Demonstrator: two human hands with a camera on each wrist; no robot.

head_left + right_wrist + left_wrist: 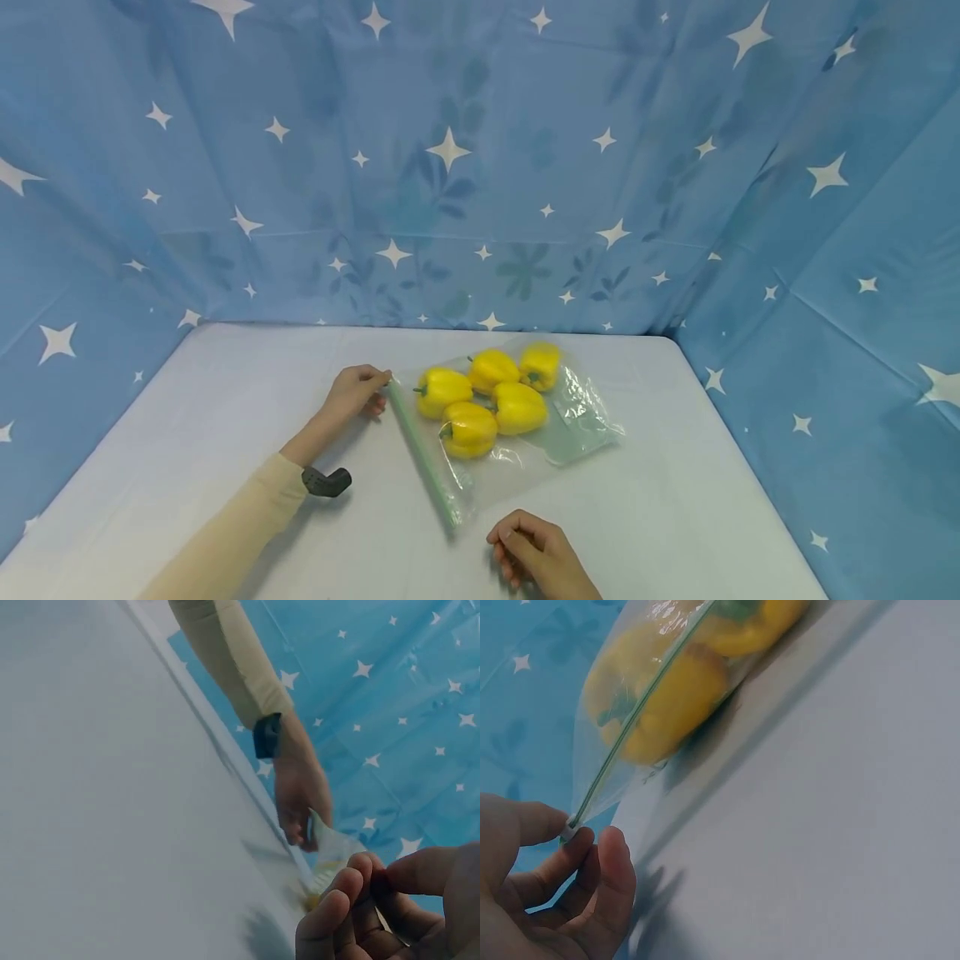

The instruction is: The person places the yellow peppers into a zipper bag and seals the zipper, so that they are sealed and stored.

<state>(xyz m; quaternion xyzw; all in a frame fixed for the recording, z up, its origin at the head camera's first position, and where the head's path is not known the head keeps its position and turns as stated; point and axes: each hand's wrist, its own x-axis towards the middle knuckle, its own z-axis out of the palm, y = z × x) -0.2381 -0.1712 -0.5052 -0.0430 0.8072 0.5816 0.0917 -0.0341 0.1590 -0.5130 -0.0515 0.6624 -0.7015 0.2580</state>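
Note:
A clear zip bag (510, 475) lies on the white table with several yellow bell peppers (521, 408) inside, their stems green. Along its left side runs a green zip strip (420, 450). My left hand (357, 392) pinches the far end of that strip between thumb and forefinger. In the left wrist view a small whitish zip slider (570, 828) shows at those fingertips. Just off the strip's near end is my right hand (542, 552), its fingers loosely curled and thumb tip close to the forefinger. Nothing shows in the right hand (382, 907) in its wrist view.
Blue curtains (450, 200) with white stars stand behind the table and along both sides. The white tabletop (675, 500) extends around the bag. A dark wrist device (327, 482) is strapped at the left cuff.

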